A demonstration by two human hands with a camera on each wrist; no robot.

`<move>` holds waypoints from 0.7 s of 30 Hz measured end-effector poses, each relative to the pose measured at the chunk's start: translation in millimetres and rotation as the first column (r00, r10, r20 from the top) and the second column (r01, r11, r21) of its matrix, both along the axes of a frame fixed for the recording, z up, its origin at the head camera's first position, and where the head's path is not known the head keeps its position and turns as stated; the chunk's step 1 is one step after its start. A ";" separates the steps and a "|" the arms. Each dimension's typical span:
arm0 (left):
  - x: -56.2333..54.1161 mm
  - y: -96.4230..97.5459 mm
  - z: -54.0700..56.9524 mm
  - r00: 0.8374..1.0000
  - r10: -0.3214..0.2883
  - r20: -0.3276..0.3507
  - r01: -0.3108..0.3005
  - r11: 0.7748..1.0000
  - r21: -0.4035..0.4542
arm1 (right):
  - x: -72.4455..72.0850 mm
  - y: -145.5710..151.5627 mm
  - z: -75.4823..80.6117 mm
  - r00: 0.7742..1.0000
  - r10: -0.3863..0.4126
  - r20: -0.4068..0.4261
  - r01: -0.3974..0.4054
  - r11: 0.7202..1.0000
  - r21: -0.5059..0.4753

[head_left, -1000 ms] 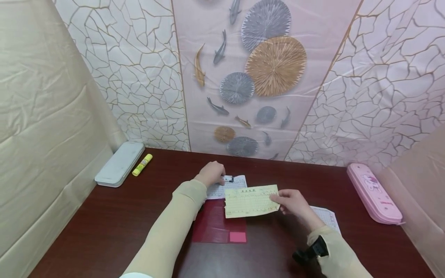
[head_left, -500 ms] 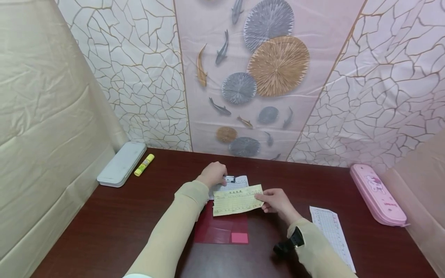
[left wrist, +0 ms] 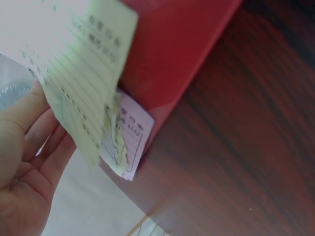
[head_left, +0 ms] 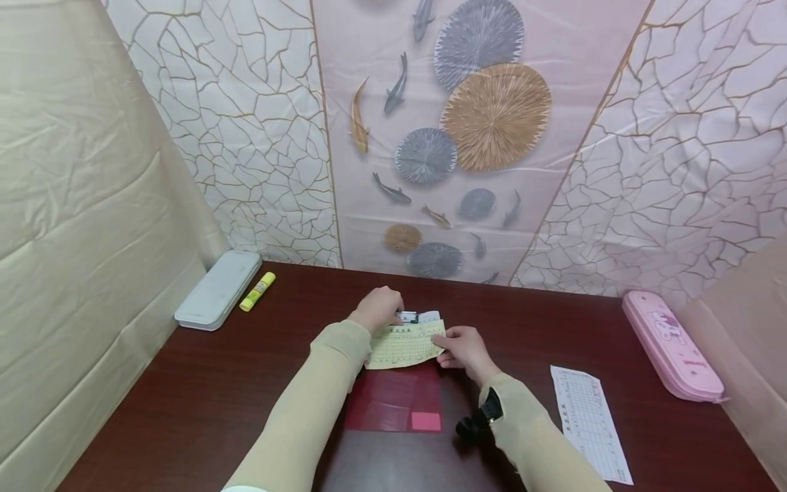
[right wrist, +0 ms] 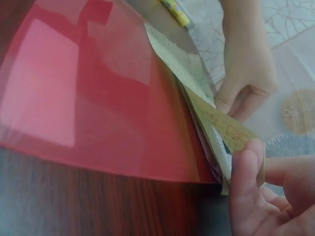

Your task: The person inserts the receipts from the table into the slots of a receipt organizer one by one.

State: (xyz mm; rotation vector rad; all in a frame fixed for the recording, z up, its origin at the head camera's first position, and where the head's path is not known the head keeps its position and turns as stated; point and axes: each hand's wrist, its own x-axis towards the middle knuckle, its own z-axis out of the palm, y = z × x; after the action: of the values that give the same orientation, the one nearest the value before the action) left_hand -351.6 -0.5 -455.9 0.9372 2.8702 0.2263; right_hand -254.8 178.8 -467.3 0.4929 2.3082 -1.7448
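A red clip folder [head_left: 390, 403] with a pink label [head_left: 425, 421] lies on the table. My left hand [head_left: 376, 307] is at its far end, fingers curled on the metal clip [head_left: 408, 317]; its exact hold is partly hidden. My right hand [head_left: 464, 350] pinches the right edge of a yellow printed form [head_left: 402, 347] between thumb and fingers. The form lies over the folder's far part, close below the clip. In the left wrist view, a white printed sheet [left wrist: 135, 123] shows beneath the yellow form. The right wrist view shows the form's corner raised at my right fingers [right wrist: 248, 162].
A loose white printed sheet [head_left: 591, 424] lies to the right on the dark wooden table [head_left: 203, 410]. Beyond it is a pink pencil case [head_left: 671, 345]. A pale case [head_left: 218, 290] and a yellow glue stick [head_left: 257, 292] lie at the far left. Curtains enclose the table.
My right hand has moved left and slightly away with the yellow form, now over the white sheets near the clip. The left hand stays at the clip. The loose white sheet has come into full view.
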 end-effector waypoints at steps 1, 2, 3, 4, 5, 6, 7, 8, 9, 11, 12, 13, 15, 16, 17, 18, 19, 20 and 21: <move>-0.1 0.7 -0.7 1.000 0.001 0.005 -0.001 1.000 0.010 | -0.8 -1.4 -0.2 1.000 0.001 -0.001 -0.001 1.000 0.004; -0.3 1.7 -1.4 1.000 0.003 0.011 -0.003 1.000 0.024 | -1.6 -2.6 -0.7 1.000 -0.001 -0.002 0.001 1.000 0.008; -0.5 2.9 -2.1 1.000 0.002 0.013 -0.003 0.999 0.032 | -2.3 -3.8 -1.2 1.000 0.001 -0.006 -0.001 1.000 0.015; -1.0 4.2 -2.8 1.000 0.003 0.012 -0.003 0.999 0.036 | -3.0 -4.7 -2.3 1.000 0.003 -0.009 -0.003 1.000 0.027; -1.2 5.5 -3.4 1.000 0.001 0.012 -0.001 0.999 0.040 | -3.8 -5.7 -3.6 1.000 0.007 -0.013 -0.006 0.999 0.050; -1.6 6.9 -4.2 1.000 -0.001 0.006 0.001 0.999 0.035 | -4.7 -6.8 -4.8 1.000 0.009 -0.014 -0.008 0.997 0.080; -1.8 8.1 -4.9 1.000 -0.003 -0.002 0.003 1.000 0.025 | -5.8 -7.8 -6.3 1.000 0.019 -0.020 -0.016 0.993 0.117; -2.1 9.3 -5.4 1.000 -0.004 -0.015 0.005 1.000 0.014 | -7.0 -8.8 -8.1 0.999 0.030 -0.026 -0.025 0.987 0.158; -2.4 10.4 -5.9 1.000 -0.007 -0.030 0.007 1.000 -0.003 | -8.5 -10.0 -9.8 0.999 0.041 -0.032 -0.033 0.979 0.202; -2.3 11.8 -6.8 0.998 -0.013 -0.059 0.011 0.999 -0.037 | -11.7 -12.0 -13.2 0.998 0.057 -0.036 -0.045 0.960 0.278; -1.9 12.3 -6.6 0.997 -0.022 -0.070 0.017 0.998 -0.061 | -13.0 -12.9 -14.6 0.997 0.068 -0.040 -0.053 0.951 0.306; -1.2 12.6 -6.4 0.996 -0.032 -0.080 0.025 0.996 -0.083 | -14.2 -13.8 -15.6 0.996 0.079 -0.046 -0.060 0.943 0.327; 0.1 12.7 -6.6 0.991 -0.070 -0.116 0.053 0.989 -0.139 | -16.5 -15.7 -17.0 0.994 0.096 -0.047 -0.073 0.933 0.353; 1.1 12.5 -6.7 0.987 -0.091 -0.135 0.068 0.984 -0.167 | -17.4 -16.5 -17.5 0.993 0.105 -0.048 -0.080 0.928 0.365; 2.2 12.1 -6.9 0.982 -0.113 -0.152 0.082 0.978 -0.194 | -17.9 -17.5 -17.7 0.992 0.113 -0.050 -0.087 0.924 0.373; 2.9 11.8 -7.5 0.977 -0.133 -0.167 0.095 0.971 -0.221 | -18.3 -18.7 -17.9 0.991 0.122 -0.053 -0.093 0.919 0.383; 3.5 11.4 -8.7 0.971 -0.152 -0.187 0.104 0.963 -0.248 | -18.8 -20.3 -17.9 0.990 0.128 -0.053 -0.097 0.913 0.396; 3.9 10.9 -9.9 0.963 -0.173 -0.209 0.111 0.955 -0.276 | -19.3 -22.0 -18.2 0.989 0.135 -0.053 -0.101 0.903 0.417; 4.2 10.3 -11.3 0.954 -0.194 -0.230 0.118 0.944 -0.307 | -19.6 -23.9 -18.5 0.989 0.139 -0.057 -0.100 0.892 0.441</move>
State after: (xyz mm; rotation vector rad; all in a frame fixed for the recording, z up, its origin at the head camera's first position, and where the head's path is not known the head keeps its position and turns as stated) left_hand -347.3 9.7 -467.1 1.2020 2.9152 -0.3505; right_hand -274.5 154.9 -485.8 0.3374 2.7379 -1.2074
